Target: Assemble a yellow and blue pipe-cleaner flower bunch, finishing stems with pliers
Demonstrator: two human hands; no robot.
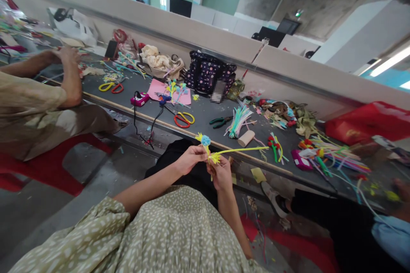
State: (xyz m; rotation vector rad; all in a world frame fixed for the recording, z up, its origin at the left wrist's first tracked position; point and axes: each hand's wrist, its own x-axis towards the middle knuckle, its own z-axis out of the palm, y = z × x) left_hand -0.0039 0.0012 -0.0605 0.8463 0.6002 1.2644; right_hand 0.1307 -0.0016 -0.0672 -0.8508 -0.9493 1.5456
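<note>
In front of my lap, at the table's edge, my two hands are close together, both closed. My left hand (pixel 191 160) pinches just below a fluffy blue pipe-cleaner flower (pixel 205 140), which has a yellow tuft beside it. Fingers of my right hand (pixel 221 174) are closed around a yellow pipe-cleaner flower (pixel 214 158). From there a long yellow pipe cleaner (pixel 245 149) sticks out to the right over the table edge. A thin stem end shows below my fingers. Exactly how the pieces join is hidden by my fingertips.
On the dark table (pixel 201 113) lie red-and-yellow scissors (pixel 183 120), pliers (pixel 220 122), a pipe-cleaner bundle (pixel 238 120), a cardboard roll (pixel 246 138), a glue gun (pixel 164 100) and pink paper (pixel 153 89) bearing flowers. Behind stands a dotted bag (pixel 205 72). People sit on both sides.
</note>
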